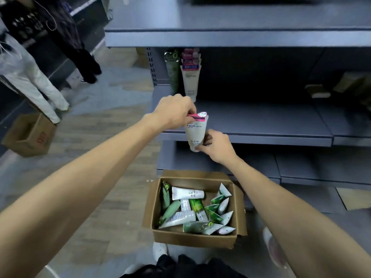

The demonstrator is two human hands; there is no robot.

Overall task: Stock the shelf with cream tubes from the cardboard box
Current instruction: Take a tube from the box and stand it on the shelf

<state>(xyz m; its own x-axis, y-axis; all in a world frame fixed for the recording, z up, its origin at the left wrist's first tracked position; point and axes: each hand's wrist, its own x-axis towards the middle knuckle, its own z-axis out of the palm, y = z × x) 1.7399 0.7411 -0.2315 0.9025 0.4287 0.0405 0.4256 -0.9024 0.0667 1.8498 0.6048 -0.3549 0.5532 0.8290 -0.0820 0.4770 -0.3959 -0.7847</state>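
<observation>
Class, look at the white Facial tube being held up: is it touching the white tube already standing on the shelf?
Apart. The head view shows the held tube in front of the shelf edge, below the standing tube, bare shelf showing between them.

We read "Facial" in dark letters on the white cream tube with a pink crimped top (195, 131), held at the front edge of the grey metal shelf (261, 125). The same word shows faintly on the white tube standing on that shelf (190, 81). Red print on the brown cardboard box by the aisle (28, 135): illegible.
</observation>
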